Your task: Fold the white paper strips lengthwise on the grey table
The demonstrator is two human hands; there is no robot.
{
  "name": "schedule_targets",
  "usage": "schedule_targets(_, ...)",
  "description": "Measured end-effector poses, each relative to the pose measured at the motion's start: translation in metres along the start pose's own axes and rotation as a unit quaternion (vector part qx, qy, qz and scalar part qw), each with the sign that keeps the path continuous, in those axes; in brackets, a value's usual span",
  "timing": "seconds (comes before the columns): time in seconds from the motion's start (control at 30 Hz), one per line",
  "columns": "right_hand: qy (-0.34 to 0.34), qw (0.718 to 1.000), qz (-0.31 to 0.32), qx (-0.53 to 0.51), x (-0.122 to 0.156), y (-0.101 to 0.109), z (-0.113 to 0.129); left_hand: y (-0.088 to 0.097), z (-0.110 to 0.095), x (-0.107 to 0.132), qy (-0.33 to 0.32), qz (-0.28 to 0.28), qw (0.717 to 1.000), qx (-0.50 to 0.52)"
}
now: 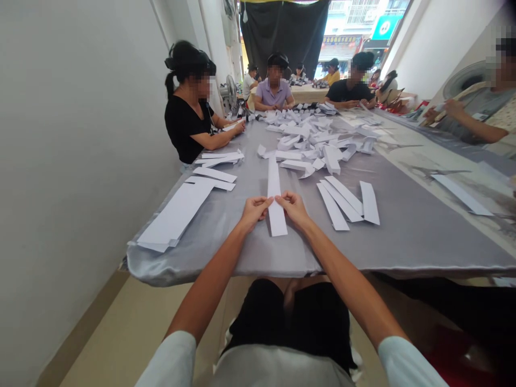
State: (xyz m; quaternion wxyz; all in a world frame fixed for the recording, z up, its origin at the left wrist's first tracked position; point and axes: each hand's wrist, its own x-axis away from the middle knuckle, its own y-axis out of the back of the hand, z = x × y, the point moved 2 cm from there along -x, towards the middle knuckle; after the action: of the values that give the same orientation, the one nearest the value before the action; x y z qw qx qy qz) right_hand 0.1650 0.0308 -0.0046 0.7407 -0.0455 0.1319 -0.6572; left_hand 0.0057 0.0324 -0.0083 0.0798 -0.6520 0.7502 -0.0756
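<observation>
A long strip of white paper point(274, 201) lies flat on the table, running away from the person, with its near end just past the hands. The left hand point(255, 211) and right hand point(292, 208) sit on either side of it. Their fingers point(267, 202) are close together and slightly curled, with the fingertips meeting the strip's edges, though whether they pinch it cannot be told. Just right of the right hand lie four loose paper strips point(342, 203), and to the left is a stack of long white sheets point(173, 215). Both rest on a grey satin tablecloth point(403, 236). Farther along, a heap of folded paper pieces point(310, 141) fills the table's middle, with co-workers seated around it. A green shop sign point(385, 27) beyond them is too small to read.
</observation>
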Motion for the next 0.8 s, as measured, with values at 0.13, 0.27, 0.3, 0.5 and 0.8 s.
schedule_targets(0.13,-0.004,1.0,0.007,0.016,-0.0004,-0.0003,-0.002,0.0026,0.0015,-0.0029,-0.004,-0.033,0.999,0.03)
schedule_targets(0.27,-0.009,1.0,0.001,0.017,-0.0014,-0.0009,-0.0042,0.0042,0.0025,-0.0039,-0.017,-0.028,0.999,0.04)
schedule_targets(0.3,-0.005,1.0,0.0,0.016,-0.0016,-0.0008,-0.0041,0.0039,0.0028,-0.0039,-0.018,-0.025,0.999,0.041)
schedule_targets(0.5,0.017,1.0,0.015,0.017,-0.0009,-0.0005,-0.0027,0.0021,0.0034,-0.0049,0.0,-0.032,0.997,0.068)
schedule_targets(0.8,0.049,0.997,0.029,0.05,-0.0015,0.0007,-0.0075,0.0002,-0.0036,-0.0003,0.029,0.001,0.994,0.105)
